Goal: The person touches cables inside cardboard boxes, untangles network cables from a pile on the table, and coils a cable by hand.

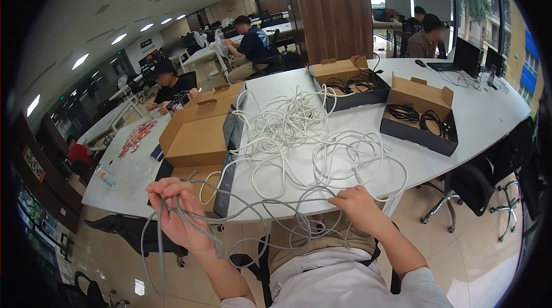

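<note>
Office desks and seated people lie beyond a white counter (494, 109). At its front edge, towards the left corner, stands an open carton (198, 138); before it, the left hand (178, 213) holds grey cable (310, 200) across loosely curled fingers. The strands sag along the front edge, nearer than the tangled white cable (287, 118) mid-counter, to the right hand (359, 207), which pinches them. Further right stand two boxes (414, 134) of black cables. Easing crossings loose before pulling, and keeping loops even, should avoid knots; lifting clear of the white cable should avoid snags.
</note>
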A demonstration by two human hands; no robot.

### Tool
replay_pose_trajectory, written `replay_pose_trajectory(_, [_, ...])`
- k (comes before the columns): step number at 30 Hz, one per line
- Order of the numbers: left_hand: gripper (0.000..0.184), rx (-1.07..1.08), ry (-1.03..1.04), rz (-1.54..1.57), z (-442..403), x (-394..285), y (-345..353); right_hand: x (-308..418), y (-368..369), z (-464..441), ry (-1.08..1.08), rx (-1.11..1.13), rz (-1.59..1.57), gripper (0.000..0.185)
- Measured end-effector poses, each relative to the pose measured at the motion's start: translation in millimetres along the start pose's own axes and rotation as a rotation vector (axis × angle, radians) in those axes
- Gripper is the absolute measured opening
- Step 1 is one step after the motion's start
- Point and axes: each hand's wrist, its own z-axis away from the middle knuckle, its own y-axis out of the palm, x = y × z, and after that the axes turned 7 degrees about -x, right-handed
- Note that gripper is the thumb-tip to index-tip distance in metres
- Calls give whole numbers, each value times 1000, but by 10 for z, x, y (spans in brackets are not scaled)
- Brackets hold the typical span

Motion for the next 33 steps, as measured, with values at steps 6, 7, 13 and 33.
replay_pose_trajectory(6, [14, 45, 131, 103, -37, 219, 410, 193, 270, -124, 76, 123, -388, 29])
replay_pose_trajectory(7, [12, 38, 122, 115, -22, 218, 438, 220, 300, -139, 87, 138, -424, 29])
replay_pose_trajectory(13, [14, 1, 152, 163, 95, 173, 478, 376, 455, -207, 384, 126, -919, 40])
replay_pose_trajectory(33, [17, -237, 408, 123, 65, 33, -14, 608, 84, -131, 12, 36, -547, 30])
